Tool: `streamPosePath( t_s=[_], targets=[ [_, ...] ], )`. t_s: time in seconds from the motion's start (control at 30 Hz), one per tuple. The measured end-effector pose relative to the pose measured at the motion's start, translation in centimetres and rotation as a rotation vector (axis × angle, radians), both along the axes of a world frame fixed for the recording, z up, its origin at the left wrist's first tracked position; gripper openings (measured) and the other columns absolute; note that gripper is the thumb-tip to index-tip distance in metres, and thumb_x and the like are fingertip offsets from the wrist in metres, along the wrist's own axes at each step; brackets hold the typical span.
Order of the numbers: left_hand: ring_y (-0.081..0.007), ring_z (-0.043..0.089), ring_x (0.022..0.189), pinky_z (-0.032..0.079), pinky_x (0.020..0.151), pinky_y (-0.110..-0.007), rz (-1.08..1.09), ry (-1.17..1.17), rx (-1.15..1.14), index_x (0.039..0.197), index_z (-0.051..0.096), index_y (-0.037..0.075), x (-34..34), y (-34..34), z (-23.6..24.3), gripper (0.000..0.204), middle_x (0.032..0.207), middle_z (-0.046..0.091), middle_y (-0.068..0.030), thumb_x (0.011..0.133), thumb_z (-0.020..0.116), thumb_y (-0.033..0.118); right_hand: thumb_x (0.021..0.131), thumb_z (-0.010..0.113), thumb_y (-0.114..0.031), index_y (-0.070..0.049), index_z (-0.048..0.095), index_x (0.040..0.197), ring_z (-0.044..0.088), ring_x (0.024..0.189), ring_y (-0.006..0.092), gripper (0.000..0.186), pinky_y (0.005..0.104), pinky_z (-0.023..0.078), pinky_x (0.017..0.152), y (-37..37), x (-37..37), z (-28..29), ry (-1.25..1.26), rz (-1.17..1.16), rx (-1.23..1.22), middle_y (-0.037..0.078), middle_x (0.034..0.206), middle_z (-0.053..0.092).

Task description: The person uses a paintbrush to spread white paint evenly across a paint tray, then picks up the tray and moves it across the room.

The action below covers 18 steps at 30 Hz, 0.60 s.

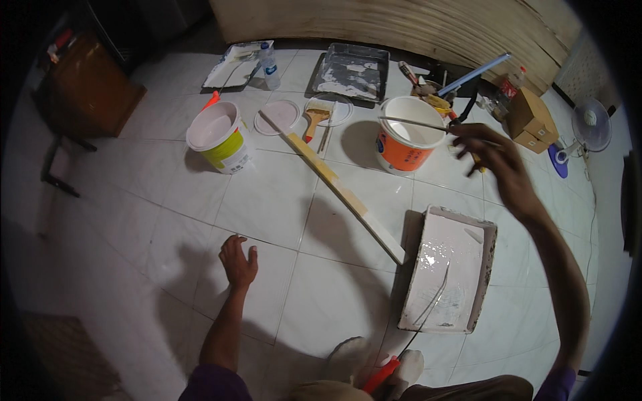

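My right hand [498, 160] is raised beside the orange-and-white bucket [404, 159]. Its thumb and forefinger close on the end of a thin stick [413, 123], which reaches across the bucket's mouth; the other fingers are spread. My left hand [239, 262], holding nothing, hovers over the tiles with thumb apart from the slightly bent fingers. Below my right arm, a paint tray [431, 234] holds pale paint. A roller frame with a red handle [382, 375] leans into it, near my feet. Between my hands, a long wooden strip [328, 177], partly white, lies diagonally on the floor.
At left stands a green-and-white bucket [214, 137]. Behind the strip, a paintbrush [317, 120] lies on round lids. Farther back are a dark paint tray [352, 70], another tray [224, 75] and a water bottle [269, 65]. A cardboard box [530, 120] and fan [591, 123] stand right.
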<state>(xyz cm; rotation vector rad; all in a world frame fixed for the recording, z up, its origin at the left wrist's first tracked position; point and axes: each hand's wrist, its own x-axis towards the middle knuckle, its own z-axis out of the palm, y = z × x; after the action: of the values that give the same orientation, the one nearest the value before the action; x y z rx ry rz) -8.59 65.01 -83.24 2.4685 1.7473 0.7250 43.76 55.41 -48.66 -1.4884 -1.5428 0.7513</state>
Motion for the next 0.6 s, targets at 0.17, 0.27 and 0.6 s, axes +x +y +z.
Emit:
streamPosePath(
  t_s=[0.17, 0.27, 0.6],
  targets=[
    [-0.0394, 0.043, 0.135, 0.030, 0.109, -0.055, -0.010, 0.003, -0.076, 0.131, 0.055, 0.004, 2.0, 0.2, -0.2, 0.048, 0.141, 0.049, -0.0203, 0.099, 0.056, 0.039, 0.107, 0.049, -0.021, -0.001, 0.058, 0.132, 0.065, 0.104, 0.0246, 0.033, 0.0373, 0.053, 0.087, 13.4, -4.3, -13.5, 0.003, -0.084, 0.066, 0.016, 0.122, 0.064],
    [-0.0393, 0.043, 0.135, 0.029, 0.109, -0.055, -0.026, -0.017, -0.093, 0.132, 0.054, 0.004, 2.1, 0.5, 0.1, 0.049, 0.142, 0.049, -0.0200, 0.098, 0.056, 0.040, 0.104, 0.050, -0.016, 0.000, 0.054, 0.133, 0.064, 0.107, 0.0365, 0.033, 0.0434, 0.052, 0.093, 20.3, -5.7, -22.4, -0.245, -0.200, 0.187, 0.022, 0.119, 0.060],
    [-0.0380, 0.040, 0.139, 0.028, 0.112, -0.055, -0.028, -0.013, -0.162, 0.132, 0.054, 0.004, 1.7, 1.6, 0.5, 0.048, 0.146, 0.046, -0.0183, 0.097, 0.057, 0.037, 0.092, 0.063, -0.034, -0.003, 0.047, 0.143, 0.055, 0.125, 0.0399, 0.061, 0.0506, 0.047, 0.103, 28.6, -6.3, -33.5, -0.443, -0.199, -0.146, 0.023, 0.141, 0.051]
  ],
)
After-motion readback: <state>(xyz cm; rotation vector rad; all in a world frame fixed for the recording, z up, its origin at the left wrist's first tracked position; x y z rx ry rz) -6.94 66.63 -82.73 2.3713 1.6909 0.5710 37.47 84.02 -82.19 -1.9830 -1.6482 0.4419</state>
